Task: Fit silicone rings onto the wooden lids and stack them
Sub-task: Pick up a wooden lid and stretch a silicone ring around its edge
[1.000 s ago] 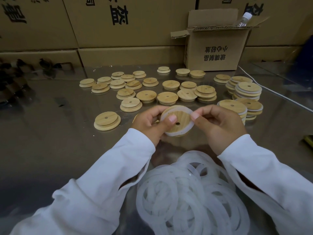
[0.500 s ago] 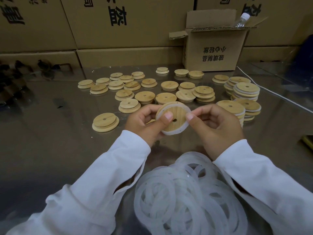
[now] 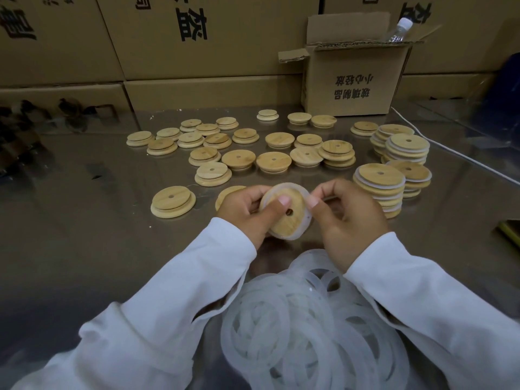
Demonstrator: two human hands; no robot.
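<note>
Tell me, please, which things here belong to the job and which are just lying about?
Job: the lid held by left hand and right hand, its ring, the ring pile, loose lids, ringed stacks.
Lying about: open box, bottle, cable.

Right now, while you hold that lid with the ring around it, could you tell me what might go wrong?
The silicone ring, pinched at its edge by the right hand, may not be fully seated on the held lid and could spring off.
The finished stack beside that hand looks uneven; adding a lid might topple it.
The sleeves flank the ring pile and could drag rings away.
</note>
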